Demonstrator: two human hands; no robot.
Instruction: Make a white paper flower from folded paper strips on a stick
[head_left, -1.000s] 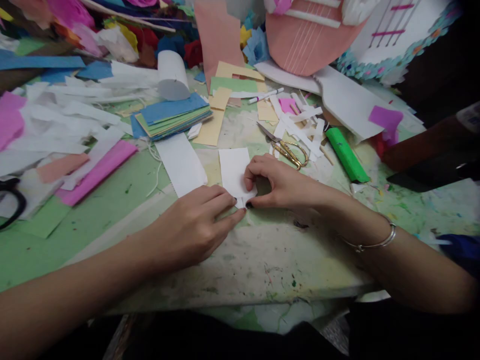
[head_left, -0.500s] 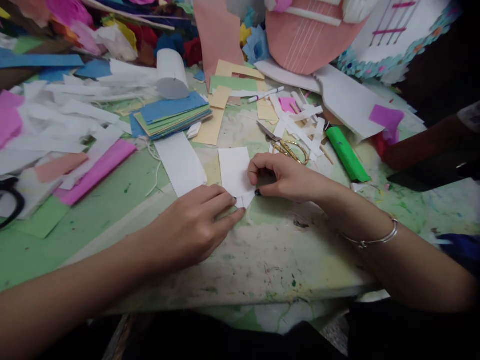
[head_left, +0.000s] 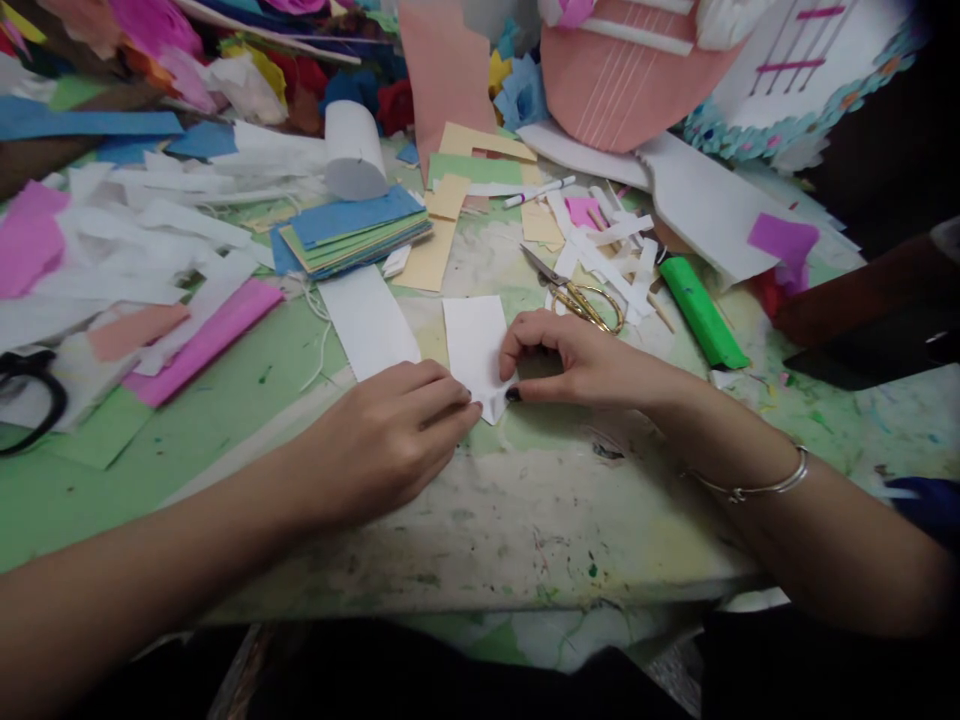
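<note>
A small white sheet of paper (head_left: 475,335) lies on the table in front of me, its lower end folded to a point. At the fold's left side my left hand (head_left: 397,430) is closed, thumb and fingertips on the paper. On the other side my right hand (head_left: 566,362) pinches the paper's right edge near the bottom, index finger curled and thumb against it. Another white paper strip (head_left: 371,322) lies partly beside my left fingers. Gold-handled scissors (head_left: 576,298) rest just beyond my right hand.
Stacked coloured paper strips (head_left: 360,232), a white paper roll (head_left: 355,150) and white scraps (head_left: 150,250) lie to the back left. A green wrapped roll (head_left: 703,312) is at right. Black-handled scissors (head_left: 52,400) sit far left. The table's front edge (head_left: 480,598) is near me.
My left index finger and thumb have drawn closer together at the paper's lower fold. My right thumb now presses on the fold's right side. The whole view has shifted slightly.
</note>
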